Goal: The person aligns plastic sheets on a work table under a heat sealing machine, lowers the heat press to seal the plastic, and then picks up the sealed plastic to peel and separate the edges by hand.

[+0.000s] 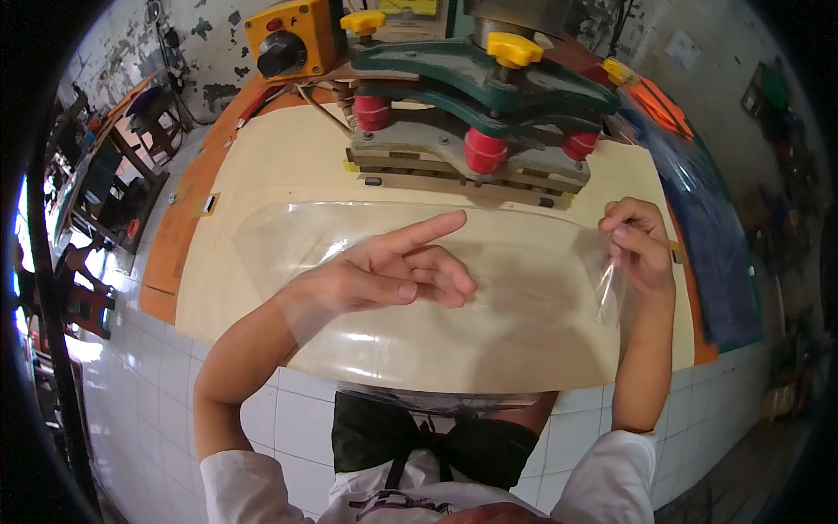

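Observation:
A clear plastic sheet [367,345] lies across the cream-coloured table top and hangs a little over its front edge. My right hand [640,244] pinches the sheet near its right end, and the plastic bunches into folds below the fingers. Over the middle of the sheet is my left hand [393,266], its index finger stretched out and the other fingers loosely bent, with nothing in it. Whether the left hand touches the plastic I cannot tell. Just beyond the sheet stands a press head [471,157] with a green frame and red knobs.
A yellow control box [292,44] with a black dial stands at the back left. Blue plastic sheets [711,236] hang along the right side, beside an orange piece [659,109]. Yellow knobs [513,51] top the press. A workbench [113,148] stands at the far left.

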`<state>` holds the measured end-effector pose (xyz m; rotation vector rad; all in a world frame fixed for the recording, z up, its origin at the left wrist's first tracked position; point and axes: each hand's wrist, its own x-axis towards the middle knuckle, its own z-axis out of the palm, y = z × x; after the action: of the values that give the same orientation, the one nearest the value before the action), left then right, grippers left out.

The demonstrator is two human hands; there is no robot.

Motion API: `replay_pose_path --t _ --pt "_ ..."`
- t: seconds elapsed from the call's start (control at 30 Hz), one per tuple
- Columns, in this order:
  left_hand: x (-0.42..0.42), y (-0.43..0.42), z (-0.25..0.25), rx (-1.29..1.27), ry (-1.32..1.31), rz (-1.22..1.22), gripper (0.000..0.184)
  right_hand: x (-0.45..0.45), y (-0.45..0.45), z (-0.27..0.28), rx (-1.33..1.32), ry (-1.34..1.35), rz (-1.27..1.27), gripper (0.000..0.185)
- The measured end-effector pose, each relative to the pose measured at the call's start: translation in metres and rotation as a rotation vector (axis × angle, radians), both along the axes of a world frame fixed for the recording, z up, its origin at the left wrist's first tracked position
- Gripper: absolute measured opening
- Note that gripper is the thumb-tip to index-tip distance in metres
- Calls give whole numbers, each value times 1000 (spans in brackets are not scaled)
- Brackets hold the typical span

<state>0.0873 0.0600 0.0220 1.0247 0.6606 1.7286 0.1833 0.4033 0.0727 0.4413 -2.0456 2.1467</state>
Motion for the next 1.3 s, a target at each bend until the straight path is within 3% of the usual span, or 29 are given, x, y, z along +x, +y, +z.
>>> replay_pose_path --t 0.33,0.97,1.3 --pt "6 16 14 -65 -104 -67 85 -2 5 -4 -49 30 -9 17" --pt "28 73 32 -169 -168 -166 78 8 -6 7 -104 -23 98 18" --pt "28 72 29 -21 -178 -106 73 7 -4 9 -39 26 4 17"
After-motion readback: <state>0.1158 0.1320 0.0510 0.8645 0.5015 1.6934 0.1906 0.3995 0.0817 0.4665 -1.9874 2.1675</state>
